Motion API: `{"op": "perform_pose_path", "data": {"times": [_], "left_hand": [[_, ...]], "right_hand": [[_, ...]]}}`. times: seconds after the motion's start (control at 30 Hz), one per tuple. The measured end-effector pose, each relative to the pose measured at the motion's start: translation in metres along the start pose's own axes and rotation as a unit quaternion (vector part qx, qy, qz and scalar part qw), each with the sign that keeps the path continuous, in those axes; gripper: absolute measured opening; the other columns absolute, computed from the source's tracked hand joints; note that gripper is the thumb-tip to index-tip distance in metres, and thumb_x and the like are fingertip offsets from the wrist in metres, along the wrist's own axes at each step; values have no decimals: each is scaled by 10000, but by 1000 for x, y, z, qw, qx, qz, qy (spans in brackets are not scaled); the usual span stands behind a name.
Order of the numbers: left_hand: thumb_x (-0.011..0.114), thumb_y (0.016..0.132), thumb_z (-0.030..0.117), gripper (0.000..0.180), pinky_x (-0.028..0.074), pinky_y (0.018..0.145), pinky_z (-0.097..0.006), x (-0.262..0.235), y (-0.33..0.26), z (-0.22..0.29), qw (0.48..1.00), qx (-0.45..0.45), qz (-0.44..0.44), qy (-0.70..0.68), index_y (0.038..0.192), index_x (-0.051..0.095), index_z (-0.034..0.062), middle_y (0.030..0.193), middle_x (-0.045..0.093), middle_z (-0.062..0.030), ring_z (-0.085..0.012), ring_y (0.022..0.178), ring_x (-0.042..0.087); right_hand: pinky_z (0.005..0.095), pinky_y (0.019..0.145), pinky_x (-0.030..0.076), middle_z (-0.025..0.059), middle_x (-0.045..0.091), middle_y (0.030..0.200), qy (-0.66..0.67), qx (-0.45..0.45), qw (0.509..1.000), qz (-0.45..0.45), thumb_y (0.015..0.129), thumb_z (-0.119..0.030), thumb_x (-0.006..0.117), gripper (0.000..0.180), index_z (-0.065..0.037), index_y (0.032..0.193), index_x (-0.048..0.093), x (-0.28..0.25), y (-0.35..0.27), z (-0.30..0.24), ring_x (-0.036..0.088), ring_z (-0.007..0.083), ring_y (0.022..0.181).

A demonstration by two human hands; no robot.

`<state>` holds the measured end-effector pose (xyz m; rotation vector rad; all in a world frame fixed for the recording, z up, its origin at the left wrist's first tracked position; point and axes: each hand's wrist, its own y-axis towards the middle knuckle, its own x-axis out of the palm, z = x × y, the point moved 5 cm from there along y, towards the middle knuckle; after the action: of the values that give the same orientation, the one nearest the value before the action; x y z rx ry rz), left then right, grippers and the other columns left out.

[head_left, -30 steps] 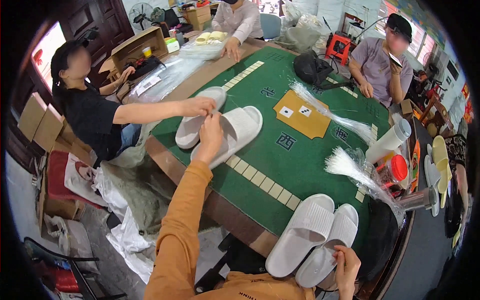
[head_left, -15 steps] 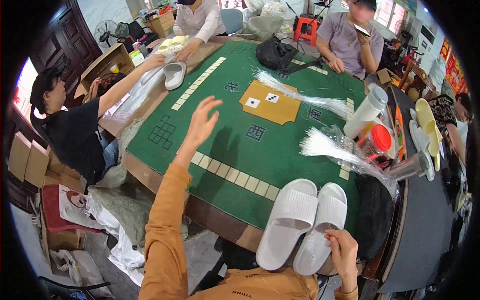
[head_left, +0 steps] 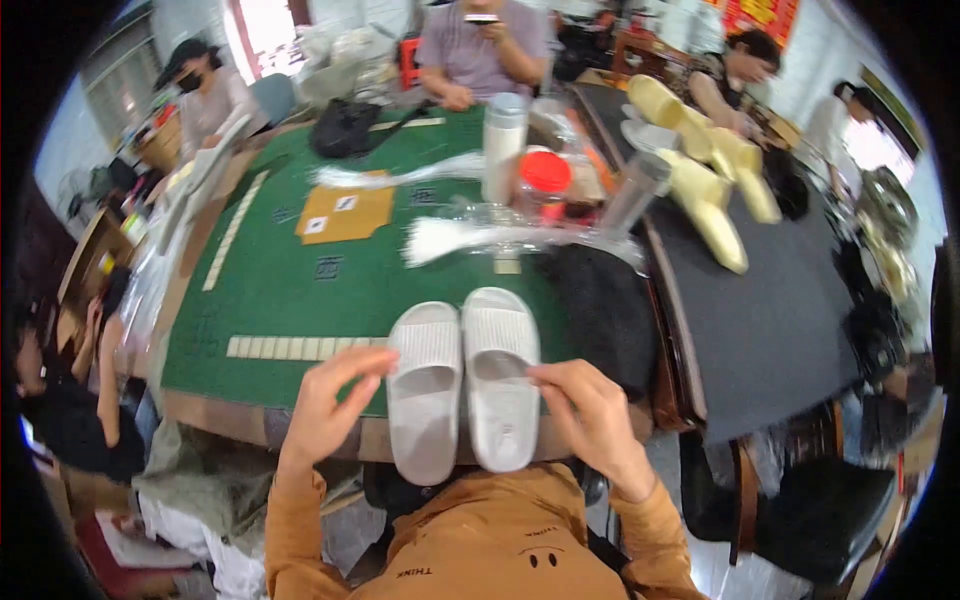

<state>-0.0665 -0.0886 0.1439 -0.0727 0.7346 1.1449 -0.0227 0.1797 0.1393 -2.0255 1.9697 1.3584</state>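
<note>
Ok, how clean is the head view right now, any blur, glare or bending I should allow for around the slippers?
Head view: the pair of white slippers and both hands, left hand and right hand, are fairly sharp; the clear plastic bags on the green table look smeared; window light blows out the top edge; the fisheye bends the table edges and blacks out the corners.

Both forearms, in orange sleeves, come up from the lower edge and angle inward. The left hand (head_left: pixel 330 405) is raised with fingers spread and curled, thumb pointing right. The right hand (head_left: pixel 590 415) mirrors it, fingers bent, fingertips (head_left: pixel 540 372) pointing left.
</note>
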Motion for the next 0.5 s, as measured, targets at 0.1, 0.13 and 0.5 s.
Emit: {"op": "perform_pose_path", "data": {"times": [0.1,0.13,0.5], "left_hand": [[521,880,50,287,464,705,-266,36,-6,28,992,0,-18,-126,1139,623,-20,1105,614,-128,-157,801,605],[521,887,76,297,444,664,-246,50,-9,33,980,-54,3,-194,1148,618,-28,1115,608,-124,-151,784,596],[549,898,-20,289,476,681,-279,129,-21,31,906,-178,-143,-356,1187,565,-13,817,602,-48,-151,753,570]], "right_hand": [[381,751,533,149,635,981,-80,-61,993,59,732,86,586,393,-9,1114,591,-6,0,-14,627,317,903],[381,819,526,151,610,1082,-90,-52,994,32,709,71,564,472,-1,1175,550,-4,0,-16,610,315,981],[331,790,544,188,526,1258,-124,-4,987,-106,757,69,546,523,-14,1271,502,-26,0,-10,631,278,963]]}}
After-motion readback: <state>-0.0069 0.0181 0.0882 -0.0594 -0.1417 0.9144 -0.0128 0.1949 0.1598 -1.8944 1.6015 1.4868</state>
